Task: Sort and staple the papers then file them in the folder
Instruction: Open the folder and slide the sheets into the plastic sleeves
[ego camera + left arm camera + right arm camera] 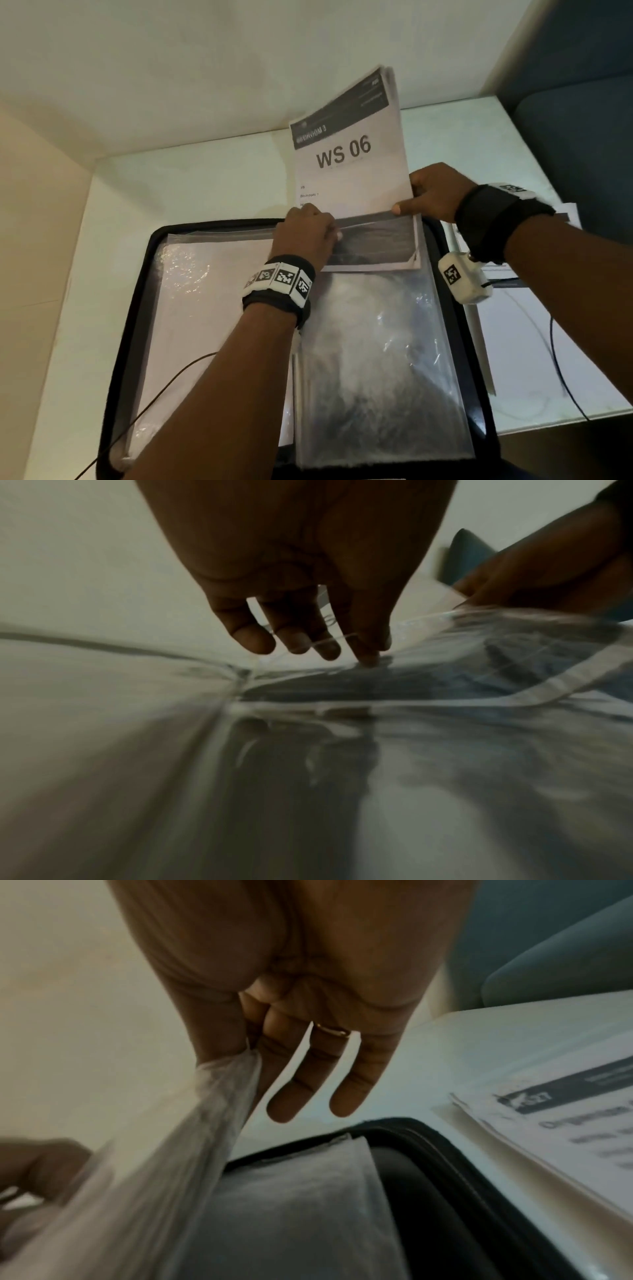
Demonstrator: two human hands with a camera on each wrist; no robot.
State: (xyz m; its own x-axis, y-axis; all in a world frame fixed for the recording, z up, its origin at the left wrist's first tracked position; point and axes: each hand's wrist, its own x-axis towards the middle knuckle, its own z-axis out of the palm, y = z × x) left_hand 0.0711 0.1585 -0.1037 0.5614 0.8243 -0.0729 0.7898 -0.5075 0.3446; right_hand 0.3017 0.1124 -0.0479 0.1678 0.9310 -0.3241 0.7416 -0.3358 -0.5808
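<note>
A stapled paper stack headed "WS 06" stands tilted over the open black folder. Its lower end sits inside the mouth of the right-hand clear plastic sleeve. My right hand pinches the stack's right edge between thumb and forefinger; in the right wrist view that pinch shows on the papers, with the other fingers straight. My left hand grips the sleeve's upper edge. In the left wrist view its fingertips pull the sleeve open.
More printed papers lie on the white table to the right of the folder, also in the right wrist view. A second sleeve fills the folder's left half. A blue seat stands at the far right. Thin cables trail from both wrists.
</note>
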